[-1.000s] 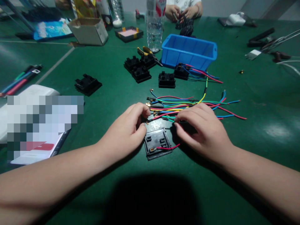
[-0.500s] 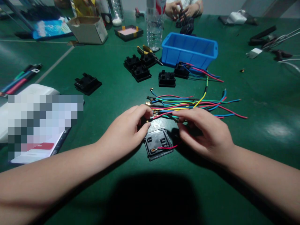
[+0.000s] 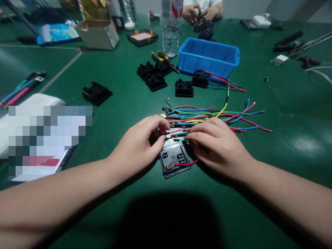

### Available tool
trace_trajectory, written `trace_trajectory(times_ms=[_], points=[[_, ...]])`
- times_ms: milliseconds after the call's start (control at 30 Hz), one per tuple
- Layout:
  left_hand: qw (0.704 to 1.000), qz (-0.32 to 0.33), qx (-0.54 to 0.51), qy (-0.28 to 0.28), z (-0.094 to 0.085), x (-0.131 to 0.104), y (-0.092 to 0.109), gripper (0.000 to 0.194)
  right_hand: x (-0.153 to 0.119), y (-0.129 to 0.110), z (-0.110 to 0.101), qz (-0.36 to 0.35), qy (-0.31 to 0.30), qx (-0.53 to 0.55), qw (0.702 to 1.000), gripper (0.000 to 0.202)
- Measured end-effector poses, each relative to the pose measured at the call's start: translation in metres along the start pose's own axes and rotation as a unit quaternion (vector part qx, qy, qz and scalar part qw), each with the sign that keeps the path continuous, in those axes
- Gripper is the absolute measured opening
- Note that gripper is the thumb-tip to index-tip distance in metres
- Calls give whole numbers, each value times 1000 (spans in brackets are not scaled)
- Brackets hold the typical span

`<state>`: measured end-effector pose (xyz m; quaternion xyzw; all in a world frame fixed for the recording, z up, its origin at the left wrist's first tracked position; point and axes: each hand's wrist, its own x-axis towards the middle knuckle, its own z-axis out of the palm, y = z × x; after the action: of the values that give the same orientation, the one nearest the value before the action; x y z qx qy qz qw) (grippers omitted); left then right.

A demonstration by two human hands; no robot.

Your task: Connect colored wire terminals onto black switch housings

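My left hand (image 3: 146, 136) is closed at the near left end of the wire pile, its thumb and fingers pinching the dark end of a red wire (image 3: 178, 131). My right hand (image 3: 220, 145) is closed over the near right side of the pile; a green wire (image 3: 183, 140) with a black sleeve comes out at its fingertips. Behind both hands lies the bundle of red, blue, green, yellow and black wires (image 3: 197, 111). Just below the fingers, a black square plastic part (image 3: 173, 152) lies flat, with a short red wire (image 3: 185, 164) and brass terminal on it.
Several black plastic parts (image 3: 184, 88) stand behind the wires, near yellow-handled pliers (image 3: 159, 56), a blue bin (image 3: 207, 58) and a bottle (image 3: 170, 34). A phone (image 3: 52, 145) and white case (image 3: 38, 100) lie left. Another person's hands (image 3: 202, 14) are across the table.
My right hand has shifted slightly left and toward me, and its fingers have closed up. The green wire with the black sleeve now shows at its fingertips. My left hand has hardly moved.
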<state>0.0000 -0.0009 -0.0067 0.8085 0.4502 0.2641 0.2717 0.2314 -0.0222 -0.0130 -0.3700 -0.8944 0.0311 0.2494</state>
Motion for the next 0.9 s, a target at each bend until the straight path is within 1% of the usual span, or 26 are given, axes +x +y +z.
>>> trace_trajectory(times_ms=[133, 200, 333, 400, 533, 633, 700, 800, 900], points=[[996, 29, -36, 74, -1, -2, 1, 13, -1, 0, 0, -10, -6, -2, 1000, 15], [992, 53, -61, 94, -2, -4, 1, 15, -1, -1, -1, -14, -3, 1, 1000, 17], [987, 83, -101, 97, -4, -7, 0, 21, 1, -4, -5, -30, 2, 1, 1000, 15], [980, 108, -124, 109, -5, -8, 0, 23, 1, -6, -7, -43, 0, -6, 999, 13], [970, 144, -151, 124, -4, -7, 0, 27, 2, -7, -8, -56, -11, -6, 998, 17], [970, 144, -148, 129, -4, -8, 0, 27, 1, -6, -6, -45, -8, 11, 999, 17], [973, 137, -137, 126, -4, -9, 1, 25, 1, -5, -5, -26, 7, 24, 999, 18], [974, 142, -134, 117, -5, -10, 1, 25, 0, -5, -4, 2, 35, 34, 999, 24], [974, 139, -138, 115, -7, -10, 2, 25, -1, -5, -5, 1, 44, 34, 998, 35]])
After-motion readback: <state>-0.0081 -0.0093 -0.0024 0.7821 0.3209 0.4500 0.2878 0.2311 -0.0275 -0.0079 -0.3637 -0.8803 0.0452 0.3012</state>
